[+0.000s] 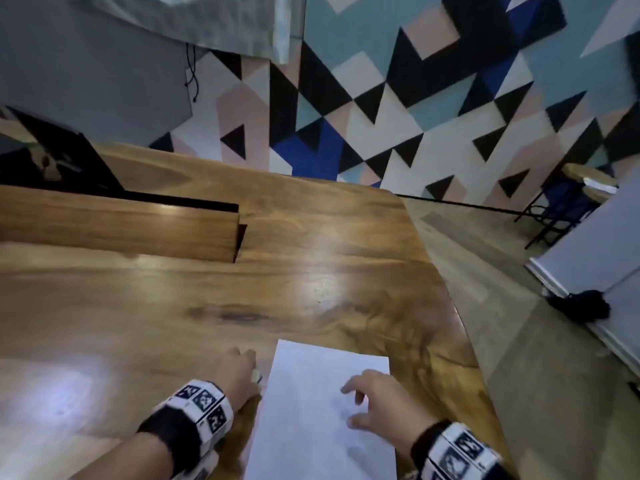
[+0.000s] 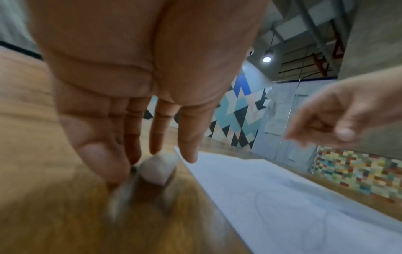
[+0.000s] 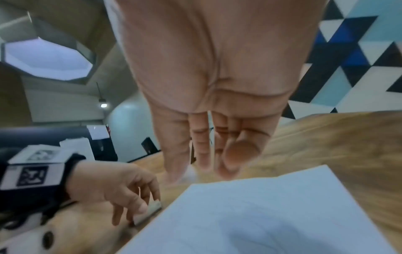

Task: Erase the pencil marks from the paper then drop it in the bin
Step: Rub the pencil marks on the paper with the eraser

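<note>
A white sheet of paper (image 1: 322, 410) lies on the wooden table (image 1: 207, 306) in front of me, with faint pencil lines (image 2: 272, 199) on it. A small whitish eraser (image 1: 257, 376) lies on the table just left of the sheet. My left hand (image 1: 247, 362) reaches down over the eraser (image 2: 156, 170); its straight fingers stand around it, fingertips at its top, thumb a little apart. In the right wrist view this hand (image 3: 121, 185) touches the eraser (image 3: 150, 213). My right hand (image 1: 356, 403) hovers above the paper (image 3: 261, 214), fingers loose and empty. No bin is in view.
A raised wooden ledge (image 1: 121, 223) crosses the table's far left. The table's right edge (image 1: 464, 323) curves close to the paper, with floor beyond. A grey panel (image 1: 588, 258) and a black object (image 1: 581, 306) stand on the floor at right.
</note>
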Tool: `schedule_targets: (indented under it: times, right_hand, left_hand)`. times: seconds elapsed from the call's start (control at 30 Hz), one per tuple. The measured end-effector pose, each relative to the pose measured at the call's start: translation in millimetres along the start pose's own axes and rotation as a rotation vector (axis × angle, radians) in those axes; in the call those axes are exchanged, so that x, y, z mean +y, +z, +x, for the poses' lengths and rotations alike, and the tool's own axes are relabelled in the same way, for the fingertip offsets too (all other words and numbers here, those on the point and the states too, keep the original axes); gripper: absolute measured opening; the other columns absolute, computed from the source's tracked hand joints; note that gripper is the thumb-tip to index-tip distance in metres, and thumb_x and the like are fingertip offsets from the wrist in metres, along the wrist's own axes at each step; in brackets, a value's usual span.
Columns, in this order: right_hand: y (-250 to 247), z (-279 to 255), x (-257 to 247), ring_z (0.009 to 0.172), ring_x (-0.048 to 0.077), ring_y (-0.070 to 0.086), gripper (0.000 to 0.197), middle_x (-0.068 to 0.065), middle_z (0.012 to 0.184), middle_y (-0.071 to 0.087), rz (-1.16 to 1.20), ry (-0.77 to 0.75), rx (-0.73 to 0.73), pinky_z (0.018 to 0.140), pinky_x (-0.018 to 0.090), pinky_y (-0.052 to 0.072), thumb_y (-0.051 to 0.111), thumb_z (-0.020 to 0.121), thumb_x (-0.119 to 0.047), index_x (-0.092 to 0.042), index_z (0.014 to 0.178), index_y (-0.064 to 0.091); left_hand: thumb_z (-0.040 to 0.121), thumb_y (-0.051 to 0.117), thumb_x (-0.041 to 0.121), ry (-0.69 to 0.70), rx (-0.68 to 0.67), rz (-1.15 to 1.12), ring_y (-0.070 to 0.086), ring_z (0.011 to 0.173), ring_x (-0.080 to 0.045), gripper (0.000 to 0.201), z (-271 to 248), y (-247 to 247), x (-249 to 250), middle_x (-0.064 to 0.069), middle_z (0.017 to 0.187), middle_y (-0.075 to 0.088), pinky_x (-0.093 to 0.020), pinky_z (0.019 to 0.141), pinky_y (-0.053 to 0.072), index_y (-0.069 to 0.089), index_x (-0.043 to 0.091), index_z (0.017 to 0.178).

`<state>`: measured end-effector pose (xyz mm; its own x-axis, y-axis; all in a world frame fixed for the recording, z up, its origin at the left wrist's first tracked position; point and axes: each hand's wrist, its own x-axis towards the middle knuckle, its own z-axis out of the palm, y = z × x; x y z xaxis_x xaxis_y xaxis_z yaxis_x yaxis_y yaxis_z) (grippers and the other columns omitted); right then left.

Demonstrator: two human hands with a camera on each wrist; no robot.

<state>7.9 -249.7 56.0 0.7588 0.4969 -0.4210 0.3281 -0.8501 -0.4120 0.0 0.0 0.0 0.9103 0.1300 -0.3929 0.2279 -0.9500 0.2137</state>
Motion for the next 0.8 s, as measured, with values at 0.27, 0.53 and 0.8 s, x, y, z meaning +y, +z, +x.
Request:
schedule_targets:
  times: [0.27, 0.53, 0.8]
  right_hand:
    - [16.1, 55.3, 1.9, 0.146, 0.019, -0.008, 0.121, -0.002, 0.158, -0.010, -0.147, 0.088, -0.050, 0.119, 0.035, 0.007, 0.075, 0.067, -0.051, -0.018, 0.150, -0.006]
    - [32.9, 69.0, 1.9, 0.130, 0.022, 0.020, 0.122, -0.001, 0.141, 0.022, -0.194, 0.165, 0.094, 0.104, 0.038, 0.023, 0.080, 0.053, -0.058, -0.023, 0.147, 0.010]
    - [40.9, 62.9, -1.2, 0.123, 0.019, 0.021, 0.104, -0.003, 0.133, 0.023, -0.198, 0.080, 0.078, 0.096, 0.035, 0.018, 0.074, 0.058, -0.061, -0.048, 0.141, 0.013]
  left_hand:
    - [0.080, 0.059, 0.026, -0.032, 0.043, -0.174, 0.058, 0.094, -0.029, 0.019, 0.6, 1.6, -5.2, -0.012, 0.101, 0.061, -0.034, 0.080, 0.047, 0.057, 0.011, 0.093]
    - [0.083, 0.058, 0.024, 0.121, 0.053, -0.331, 0.047, 0.077, -0.015, 0.010, -15.1, 2.1, 8.1, 0.001, 0.087, 0.052, -0.023, 0.067, 0.032, 0.058, 0.019, 0.092]
    - [0.076, 0.065, 0.022, 0.106, 0.075, -0.334, 0.046, 0.077, -0.015, 0.015, -21.6, 14.1, 17.9, 0.001, 0.084, 0.050, -0.024, 0.067, 0.031, 0.063, 0.017, 0.091]
